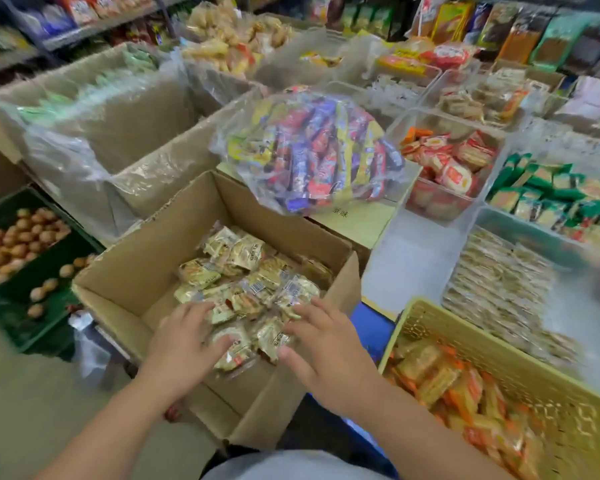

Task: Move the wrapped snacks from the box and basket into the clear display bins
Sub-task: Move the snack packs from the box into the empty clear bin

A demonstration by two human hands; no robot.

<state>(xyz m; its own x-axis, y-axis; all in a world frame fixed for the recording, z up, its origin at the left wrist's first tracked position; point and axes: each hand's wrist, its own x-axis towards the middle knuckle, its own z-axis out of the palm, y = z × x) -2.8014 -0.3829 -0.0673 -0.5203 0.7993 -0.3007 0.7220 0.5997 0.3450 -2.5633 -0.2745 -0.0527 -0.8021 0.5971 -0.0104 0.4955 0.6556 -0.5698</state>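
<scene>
Laid over the pale wrapped snacks [253,282] with left hand [184,344] and right hand [326,348], fingers [201,309] wide and straight, closed round nothing; probably spread so to scoop a heap from both sides. Heaped toward the near right corner of the cardboard box [136,282], flaps folded outward, leaving the reach free. Just to the right, within easy swing: yellow basket [492,341] of orange-wrapped snacks [440,382], not yet emptied. Beyond the box's far edge, propped on another carton: clear bag of mixed sweets [312,150]. Farther right, ranged edge to edge, open-topped for dropping in: clear display bins [440,207], several part full.
</scene>
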